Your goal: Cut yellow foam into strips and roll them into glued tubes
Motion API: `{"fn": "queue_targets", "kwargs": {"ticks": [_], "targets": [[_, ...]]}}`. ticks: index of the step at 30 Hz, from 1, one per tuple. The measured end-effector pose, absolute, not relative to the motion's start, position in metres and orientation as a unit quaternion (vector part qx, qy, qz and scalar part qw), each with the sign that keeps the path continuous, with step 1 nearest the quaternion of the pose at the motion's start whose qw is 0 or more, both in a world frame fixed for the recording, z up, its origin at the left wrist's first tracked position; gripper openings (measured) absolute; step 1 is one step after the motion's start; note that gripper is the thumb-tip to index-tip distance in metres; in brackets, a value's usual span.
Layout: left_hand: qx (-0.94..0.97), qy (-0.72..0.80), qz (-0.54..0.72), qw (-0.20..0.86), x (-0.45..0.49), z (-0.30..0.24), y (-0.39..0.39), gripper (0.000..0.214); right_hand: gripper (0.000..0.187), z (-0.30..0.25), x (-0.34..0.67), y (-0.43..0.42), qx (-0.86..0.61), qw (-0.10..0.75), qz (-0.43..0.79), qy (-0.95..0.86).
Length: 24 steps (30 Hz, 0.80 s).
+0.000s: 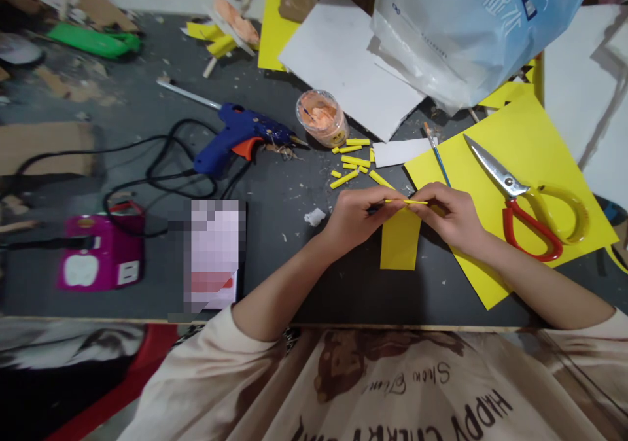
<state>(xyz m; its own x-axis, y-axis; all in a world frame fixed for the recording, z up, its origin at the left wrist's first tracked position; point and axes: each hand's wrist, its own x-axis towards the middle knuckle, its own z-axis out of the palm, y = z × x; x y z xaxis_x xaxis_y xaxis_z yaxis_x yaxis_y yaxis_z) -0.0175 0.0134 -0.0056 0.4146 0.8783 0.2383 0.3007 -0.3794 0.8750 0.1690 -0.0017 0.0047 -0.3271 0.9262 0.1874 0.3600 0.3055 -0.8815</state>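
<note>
Between my two hands is a strip of yellow paper (pixel 400 241), its top edge curled or folded into a narrow roll. My left hand (pixel 360 215) pinches the roll's left end, and my right hand (pixel 449 215) pinches the right end. The rest of the strip hangs down toward the table's front edge. Just beyond my left hand lie several short yellow paper rolls (pixel 356 161). A large yellow sheet (pixel 490 258) rests under my right forearm, with scissors (pixel 510 182) with red and yellow handles on it. A thin paintbrush (pixel 437 156) lies across the sheet's edge.
An open jar of peach-coloured paste (pixel 321 119) stands beyond the rolls. A blue glue gun (pixel 230 133) with a black cord lies left of it. Farther left are a phone (pixel 216 251) and a purple power block (pixel 101 251). A plastic bag (pixel 471 35) sits at the back.
</note>
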Motion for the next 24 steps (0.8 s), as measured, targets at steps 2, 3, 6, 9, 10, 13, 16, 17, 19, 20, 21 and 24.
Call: {"fn": "queue_targets", "kwargs": {"ticks": [2,3,6,9,10,13,16,17,19,20,21,24], "targets": [[0.744,0.393,0.375,0.389,-0.0178,-0.0052,0.0131,0.03,0.019,0.0042,0.169,-0.0019,-0.462,0.369,0.391,-0.705],[0.743,0.392,0.379,0.389,-0.0181,-0.005,0.0131,0.03,0.02,0.004,0.1691,-0.0018,-0.471,0.366,0.396,-0.698],[0.74,0.382,0.395,0.387,-0.0186,-0.0044,0.013,0.023,0.027,0.0041,0.17,-0.0008,-0.474,0.34,0.422,-0.693],[0.742,0.368,0.4,0.393,-0.0185,-0.0044,0.0131,0.018,0.035,0.0049,0.1709,0.0011,-0.453,0.316,0.439,-0.709],[0.743,0.365,0.399,0.395,-0.0183,-0.0047,0.0132,0.018,0.037,0.0052,0.171,0.0017,-0.446,0.312,0.437,-0.716],[0.741,0.362,0.396,0.404,-0.0182,-0.006,0.014,0.016,0.037,0.006,0.1708,0.0029,-0.437,0.306,0.421,-0.733],[0.732,0.364,0.397,0.417,-0.0184,-0.0073,0.0147,0.015,0.033,0.0065,0.1701,0.0033,-0.436,0.315,0.41,-0.737],[0.729,0.366,0.396,0.421,-0.0185,-0.0076,0.0148,0.015,0.031,0.0067,0.1699,0.0033,-0.436,0.317,0.406,-0.738],[0.721,0.369,0.396,0.433,-0.0185,-0.0077,0.0148,0.017,0.03,0.0069,0.1699,0.0033,-0.435,0.321,0.391,-0.745],[0.715,0.369,0.397,0.441,-0.0184,-0.0076,0.0148,0.019,0.029,0.0069,0.1702,0.0033,-0.433,0.324,0.379,-0.751],[0.709,0.37,0.397,0.449,-0.0182,-0.0073,0.0148,0.021,0.028,0.0069,0.1705,0.0032,-0.43,0.326,0.364,-0.759],[0.697,0.375,0.393,0.468,-0.0177,-0.0057,0.0151,0.027,0.027,0.0066,0.1722,0.0032,-0.414,0.336,0.314,-0.785]]}}
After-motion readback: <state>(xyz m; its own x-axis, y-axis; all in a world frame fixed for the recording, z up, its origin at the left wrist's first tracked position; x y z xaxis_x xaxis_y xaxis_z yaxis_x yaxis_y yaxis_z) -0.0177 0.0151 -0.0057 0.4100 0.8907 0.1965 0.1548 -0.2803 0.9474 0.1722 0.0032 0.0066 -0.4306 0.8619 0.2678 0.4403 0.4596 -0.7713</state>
